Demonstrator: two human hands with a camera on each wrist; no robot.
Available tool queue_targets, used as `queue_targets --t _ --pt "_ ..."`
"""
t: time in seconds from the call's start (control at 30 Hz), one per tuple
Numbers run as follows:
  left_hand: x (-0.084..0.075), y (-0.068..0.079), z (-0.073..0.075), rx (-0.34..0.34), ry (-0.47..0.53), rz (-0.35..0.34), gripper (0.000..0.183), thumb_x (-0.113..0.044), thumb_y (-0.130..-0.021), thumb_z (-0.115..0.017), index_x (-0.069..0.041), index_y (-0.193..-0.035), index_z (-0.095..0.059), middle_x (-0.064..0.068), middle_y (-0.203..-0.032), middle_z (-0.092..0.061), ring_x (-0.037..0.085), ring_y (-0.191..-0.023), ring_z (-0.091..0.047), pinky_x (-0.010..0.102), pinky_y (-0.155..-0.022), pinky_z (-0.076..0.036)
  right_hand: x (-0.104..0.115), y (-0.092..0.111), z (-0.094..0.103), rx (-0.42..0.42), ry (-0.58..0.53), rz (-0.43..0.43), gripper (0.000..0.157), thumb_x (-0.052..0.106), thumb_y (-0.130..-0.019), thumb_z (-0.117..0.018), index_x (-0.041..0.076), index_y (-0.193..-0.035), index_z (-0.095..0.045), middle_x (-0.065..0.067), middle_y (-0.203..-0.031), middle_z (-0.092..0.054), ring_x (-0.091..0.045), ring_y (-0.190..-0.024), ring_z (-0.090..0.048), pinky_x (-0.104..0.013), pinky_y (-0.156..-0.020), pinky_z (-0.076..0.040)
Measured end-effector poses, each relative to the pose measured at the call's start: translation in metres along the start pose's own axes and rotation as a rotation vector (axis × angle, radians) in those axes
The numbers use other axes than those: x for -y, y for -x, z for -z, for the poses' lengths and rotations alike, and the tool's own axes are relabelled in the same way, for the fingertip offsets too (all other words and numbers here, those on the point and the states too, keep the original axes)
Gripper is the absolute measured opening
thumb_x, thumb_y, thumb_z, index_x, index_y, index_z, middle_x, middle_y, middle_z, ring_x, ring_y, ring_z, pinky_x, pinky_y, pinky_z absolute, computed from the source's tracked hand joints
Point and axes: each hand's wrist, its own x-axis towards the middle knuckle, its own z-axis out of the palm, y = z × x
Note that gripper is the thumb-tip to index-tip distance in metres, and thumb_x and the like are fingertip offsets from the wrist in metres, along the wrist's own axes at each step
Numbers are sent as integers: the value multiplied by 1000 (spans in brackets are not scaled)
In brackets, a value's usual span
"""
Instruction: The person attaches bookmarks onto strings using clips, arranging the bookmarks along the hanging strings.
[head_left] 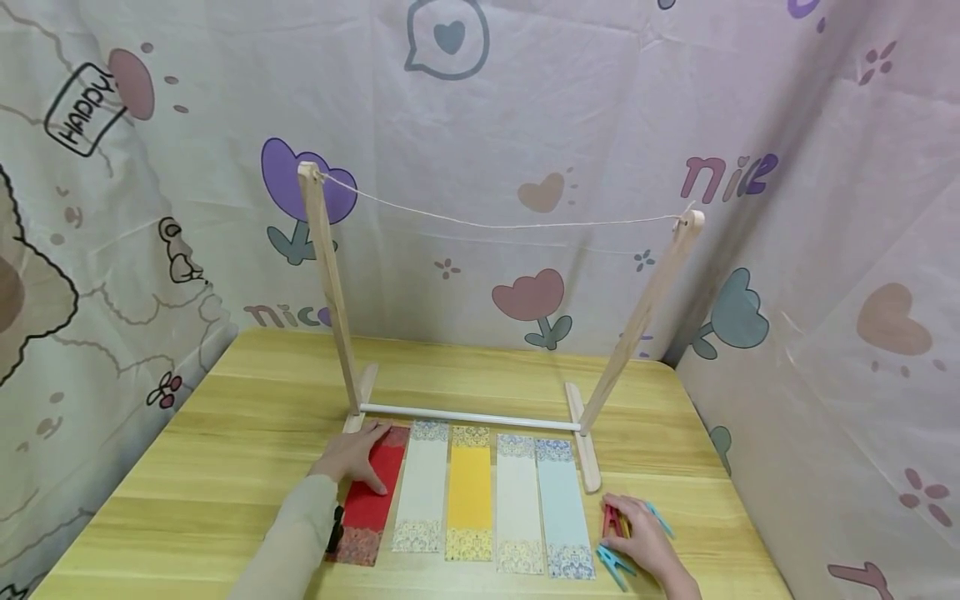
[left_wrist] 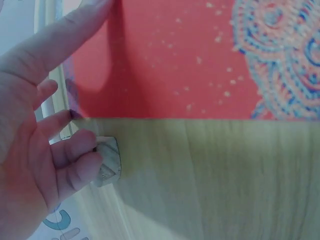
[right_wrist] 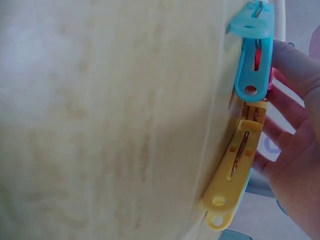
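My left hand (head_left: 354, 455) is spread over the upper left of a red paper strip (head_left: 367, 506) with patterned ends. In the left wrist view one digit reaches across the red strip (left_wrist: 175, 60), while other fingers bend beside its edge. Right of it lie a white strip (head_left: 422, 492), a yellow strip (head_left: 470, 492), a cream strip (head_left: 518, 500) and a light blue strip (head_left: 565, 504). At the right, my right hand (head_left: 643, 537) reaches over a small group of clothespins: a red clothespin (head_left: 610, 522), a teal clothespin (head_left: 615, 562) and a yellow clothespin (right_wrist: 232, 172). Its fingers are spread behind them.
Behind the strips stands a wooden frame with a left post (head_left: 330, 283), a right post (head_left: 641, 321), and a white bottom rod (head_left: 465, 416). A thin string (head_left: 495, 226) sags between the post tops. The wooden table (head_left: 195, 467) meets printed cloth walls (head_left: 450, 125) at the back and sides.
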Motion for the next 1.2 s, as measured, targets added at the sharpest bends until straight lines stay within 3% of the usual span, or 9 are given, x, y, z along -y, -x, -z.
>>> queue_targets --t 0.33,0.57,0.67,0.8,0.93,1.07,1.2 --pt "0 1 1 -7 37 -3 100 -33 -49 -86 -7 -134 -39 24 -134 -35 44 -113 -40 55 -85 -37 1 0 -2 -29 -7 10 62 15 -60 -81 0 -115 -57 -16 -115 -56 -34 -105 -49 -51 -89 -36" --pt "0 0 -2 -89 7 -74 111 -41 -43 -87 -4 -134 -35 29 -124 -38 42 -94 -51 51 -71 -45 1 0 -1 -41 -21 23 61 12 -60 -80 -2 -114 -57 -18 -116 -55 -37 -107 -48 -52 -91 -34" --pt "1 -2 -6 -117 -22 -59 119 -41 -40 -87 0 -136 -31 28 -123 -36 37 -90 -52 46 -69 -47 0 0 -1 -58 -11 40 61 10 -59 -80 -2 -115 -57 -17 -117 -55 -36 -106 -49 -52 -91 -34" --pt "1 -5 -8 -128 -40 -29 124 -39 -38 -88 7 -136 -27 26 -128 -33 35 -98 -51 42 -72 -47 0 -1 -2 -95 -1 61 62 4 -56 -81 -1 -114 -58 -16 -117 -56 -33 -104 -50 -50 -88 -38" --pt "1 -5 -8 -143 -35 -36 118 -38 -38 -89 10 -131 -33 24 -124 -33 33 -99 -50 41 -71 -48 0 -1 -3 -133 -16 93 63 -4 -54 -80 -2 -113 -58 -18 -118 -54 -35 -104 -50 -51 -86 -39" --pt "1 -4 -8 -164 -31 -32 113 -38 -38 -89 10 -126 -38 27 -122 -33 34 -101 -48 42 -73 -48 1 -2 -2 -158 -48 130 64 -11 -53 -77 -5 -113 -56 -20 -121 -51 -38 -107 -48 -49 -87 -37" --pt "2 -3 -9 -187 -19 -17 113 -37 -37 -89 9 -127 -38 30 -122 -33 38 -103 -45 45 -76 -46 3 -3 -2 -194 -64 184 64 -17 -52 -74 -8 -113 -56 -21 -122 -50 -38 -104 -50 -41 -81 -45"
